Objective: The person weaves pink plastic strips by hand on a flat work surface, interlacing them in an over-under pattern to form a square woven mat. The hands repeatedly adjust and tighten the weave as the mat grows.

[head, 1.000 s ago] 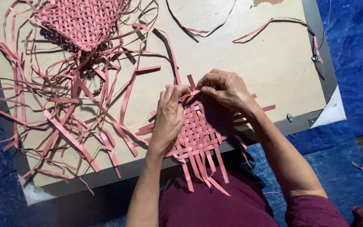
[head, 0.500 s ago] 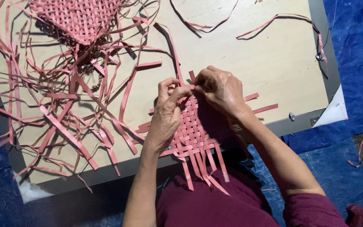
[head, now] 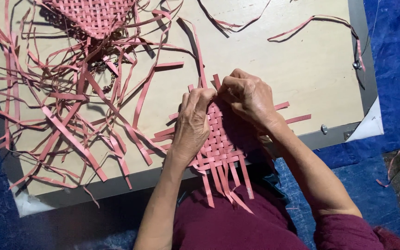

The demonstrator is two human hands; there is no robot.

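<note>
Head camera view, looking down: a pale wooden board (head: 302, 65) with a grey rim is laid over blue sheeting (head: 394, 41). A small woven mat (head: 221, 143) of pink strips is seen at the near edge of the board, with its loose ends hanging over the rim toward the person's dark red top (head: 237, 227).

The left hand (head: 193, 125) is laid flat on the left part of the mat, with its fingertips curled at the mat's far edge. The right hand (head: 248, 97) is set just beside it on the mat's far right corner, and the two hands are brought together there, thumbs nearly touching. The fingers of both are pinched on strip ends at the weave's upper edge; a long pink strip (head: 199, 60) is seen running away from that spot across the board.

A tangle of loose pink strips (head: 70, 111) is spread over the left half of the board, and a second, larger woven piece (head: 93, 16) is seen at the far left, well apart from the hands
</note>
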